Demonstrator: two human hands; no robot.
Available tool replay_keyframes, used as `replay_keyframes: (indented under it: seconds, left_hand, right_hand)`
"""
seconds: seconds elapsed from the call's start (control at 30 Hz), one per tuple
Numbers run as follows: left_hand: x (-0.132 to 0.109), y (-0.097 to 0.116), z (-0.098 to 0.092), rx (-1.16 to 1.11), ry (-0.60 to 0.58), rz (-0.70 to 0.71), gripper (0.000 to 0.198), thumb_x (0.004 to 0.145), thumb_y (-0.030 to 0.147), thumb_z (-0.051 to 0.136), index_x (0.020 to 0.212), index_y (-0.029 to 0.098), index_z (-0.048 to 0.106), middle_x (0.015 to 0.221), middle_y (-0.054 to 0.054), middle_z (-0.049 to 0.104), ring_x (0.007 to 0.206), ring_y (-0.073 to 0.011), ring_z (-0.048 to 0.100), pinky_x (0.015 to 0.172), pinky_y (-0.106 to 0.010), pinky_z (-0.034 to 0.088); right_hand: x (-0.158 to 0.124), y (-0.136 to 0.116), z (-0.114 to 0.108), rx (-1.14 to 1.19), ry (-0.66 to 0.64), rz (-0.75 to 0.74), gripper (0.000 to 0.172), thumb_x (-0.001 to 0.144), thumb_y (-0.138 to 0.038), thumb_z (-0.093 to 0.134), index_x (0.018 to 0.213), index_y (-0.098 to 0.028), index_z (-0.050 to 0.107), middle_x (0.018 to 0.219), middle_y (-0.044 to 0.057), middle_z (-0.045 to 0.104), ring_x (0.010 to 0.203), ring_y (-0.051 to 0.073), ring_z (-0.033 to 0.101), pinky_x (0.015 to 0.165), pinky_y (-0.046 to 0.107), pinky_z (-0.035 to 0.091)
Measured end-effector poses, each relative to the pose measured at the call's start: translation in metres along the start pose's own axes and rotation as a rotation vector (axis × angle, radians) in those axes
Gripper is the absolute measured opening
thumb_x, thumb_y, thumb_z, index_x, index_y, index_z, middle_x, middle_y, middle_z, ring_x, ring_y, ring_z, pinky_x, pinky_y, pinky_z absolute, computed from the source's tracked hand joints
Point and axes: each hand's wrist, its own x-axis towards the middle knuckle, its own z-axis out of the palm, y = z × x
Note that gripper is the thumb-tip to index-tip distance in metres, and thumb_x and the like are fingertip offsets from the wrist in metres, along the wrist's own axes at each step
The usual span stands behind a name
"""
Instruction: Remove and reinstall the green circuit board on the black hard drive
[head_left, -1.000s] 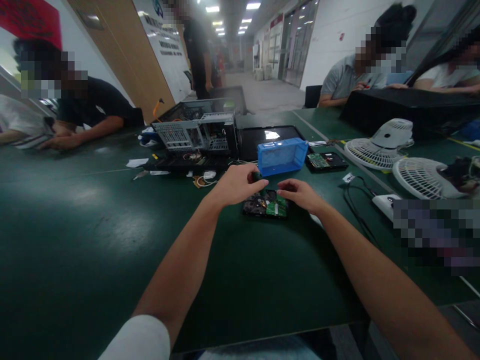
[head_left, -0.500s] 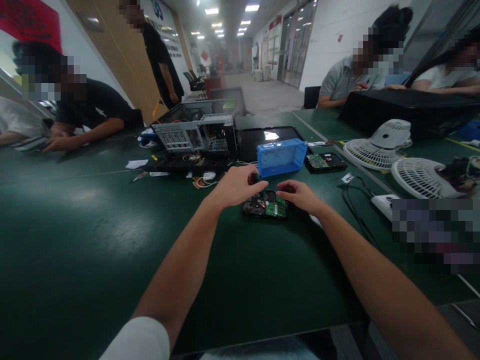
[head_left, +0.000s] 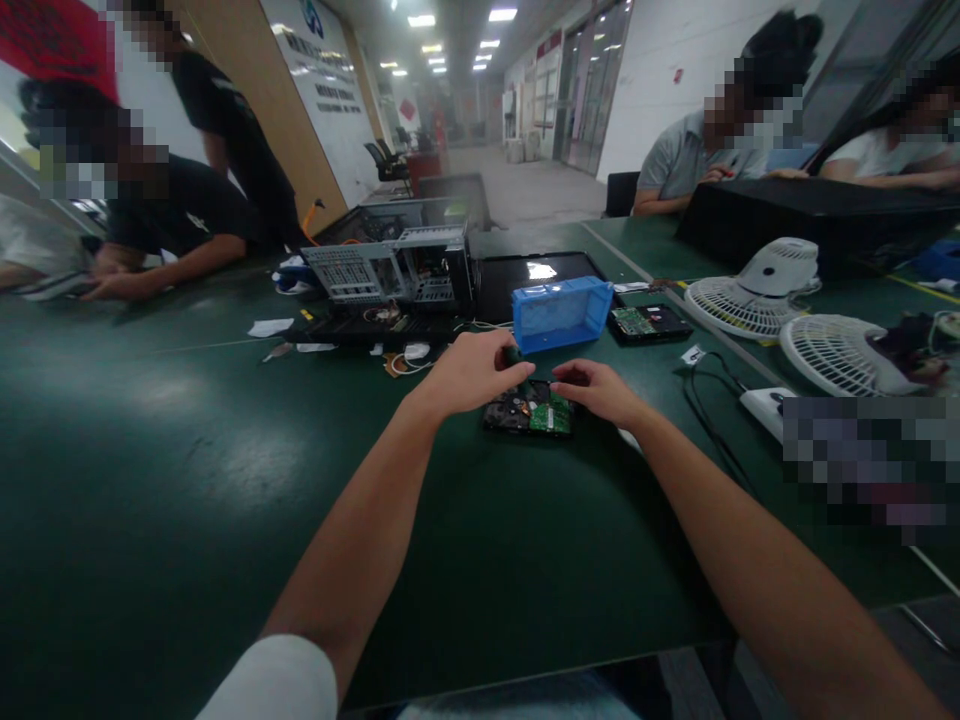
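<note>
A hard drive (head_left: 528, 410), black with a green circuit board on its right part, lies flat on the green table in front of me. My left hand (head_left: 484, 365) is closed around the dark handle of a screwdriver (head_left: 513, 354), held upright over the drive; its tip is too small to make out. At the drive's upper right, my right hand (head_left: 592, 386) is closed, with thumb and fingertips at its edge. Part of that edge is hidden by the fingers.
Behind the drive stands a blue plastic bin (head_left: 562, 315), with a second hard drive (head_left: 649, 323) to its right. An opened computer case (head_left: 390, 270) is at the back left. White fan parts (head_left: 754, 290) and a power strip (head_left: 765, 405) lie right. Co-workers sit on both sides.
Both my hands and the hard drive keep almost the same place. The standing person in the back left has moved further left.
</note>
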Motion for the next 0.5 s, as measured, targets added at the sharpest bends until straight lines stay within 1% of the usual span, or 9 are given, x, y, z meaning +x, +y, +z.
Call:
replay_keyframes:
  seconds: [0.1,0.23,0.3,0.37,0.43,0.5]
  left_hand:
    - [0.0001,0.0029,-0.0005,-0.002,-0.020,0.029,0.029,0.089,0.045,0.064,0.100,0.019,0.070,0.081,-0.003,0.069,0.071,-0.0180,0.061,0.063,-0.031,0.043]
    - [0.0001,0.0054,0.0008,-0.018,0.004,0.115,0.032,0.090,0.036,0.063,0.116,0.018,0.069,0.104,-0.007,0.071,0.075,-0.0166,0.063,0.072,-0.032,0.048]
    - [0.0000,0.0058,0.0019,-0.033,0.005,0.131,0.035,0.089,0.034,0.063,0.120,0.018,0.068,0.112,-0.008,0.069,0.072,-0.0148,0.062,0.074,-0.032,0.049]
    - [0.0000,0.0062,0.0024,-0.055,-0.003,0.138,0.036,0.089,0.032,0.063,0.122,0.018,0.066,0.116,-0.008,0.068,0.070,-0.0134,0.062,0.073,-0.031,0.050]
    - [0.0000,0.0069,0.0023,-0.077,-0.007,0.146,0.037,0.088,0.030,0.063,0.123,0.018,0.065,0.116,-0.007,0.069,0.070,-0.0131,0.062,0.071,-0.030,0.049]
    - [-0.0002,0.0081,0.0016,-0.101,-0.014,0.152,0.038,0.088,0.027,0.063,0.124,0.019,0.063,0.110,-0.006,0.070,0.070,-0.0133,0.062,0.069,-0.030,0.049]
  right_hand:
    - [-0.0004,-0.0013,0.0004,0.001,-0.004,-0.001,0.036,0.073,-0.039,0.085,0.102,-0.022,0.073,0.097,0.006,0.074,0.086,0.020,0.066,0.078,0.036,0.055]
    - [0.0001,-0.0039,0.0002,0.017,0.007,-0.011,0.034,0.074,-0.041,0.083,0.100,-0.022,0.074,0.094,0.005,0.074,0.083,0.020,0.065,0.078,0.035,0.054]
    - [0.0017,-0.0036,-0.0007,0.010,0.049,-0.027,0.033,0.077,-0.044,0.081,0.101,-0.022,0.074,0.094,0.005,0.074,0.083,0.020,0.065,0.079,0.036,0.054]
    - [0.0040,-0.0018,-0.0026,-0.020,0.124,-0.054,0.033,0.080,-0.047,0.077,0.102,-0.022,0.074,0.096,0.005,0.074,0.084,0.020,0.065,0.082,0.037,0.054]
    - [0.0060,0.0008,-0.0052,-0.060,0.203,-0.086,0.032,0.082,-0.048,0.074,0.101,-0.022,0.074,0.097,0.006,0.074,0.087,0.021,0.065,0.085,0.038,0.053]
    - [0.0073,0.0036,-0.0082,-0.094,0.230,-0.113,0.031,0.084,-0.048,0.072,0.102,-0.022,0.073,0.097,0.006,0.074,0.087,0.022,0.066,0.086,0.040,0.053]
